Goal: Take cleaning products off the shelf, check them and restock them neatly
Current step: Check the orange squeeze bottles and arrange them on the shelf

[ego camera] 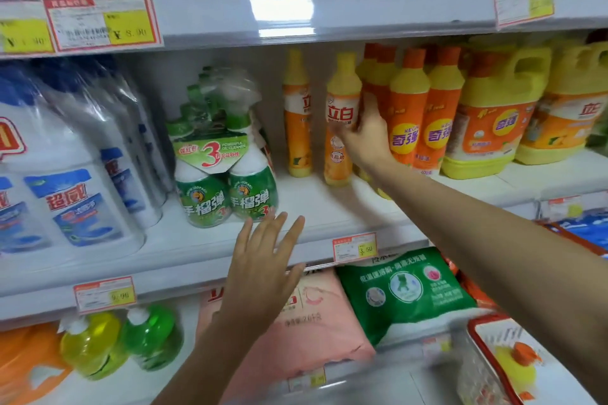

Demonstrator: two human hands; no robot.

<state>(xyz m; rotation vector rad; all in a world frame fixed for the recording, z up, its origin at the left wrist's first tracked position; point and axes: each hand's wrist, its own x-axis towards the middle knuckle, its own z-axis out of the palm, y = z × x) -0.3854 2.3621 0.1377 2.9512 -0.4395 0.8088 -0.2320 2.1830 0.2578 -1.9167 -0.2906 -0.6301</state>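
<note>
My right hand (365,131) grips a slim yellow-and-orange dish-soap bottle (342,99) around its middle; the bottle stands on the white middle shelf (329,207). A second bottle of the same kind (297,115) stands just to its left, further back. My left hand (263,260) hovers with straight, spread fingers in front of the shelf edge, just right of a shrink-wrapped twin pack of green spray cleaner (227,171). It holds nothing.
Orange-capped bottles (424,108) and big yellow jugs (493,115) fill the shelf's right side; white-and-blue detergent jugs (65,181) fill the left. Below lie pink (316,329) and green (404,286) bags, two round bottles (118,339), and a red-rimmed basket (487,368) at lower right.
</note>
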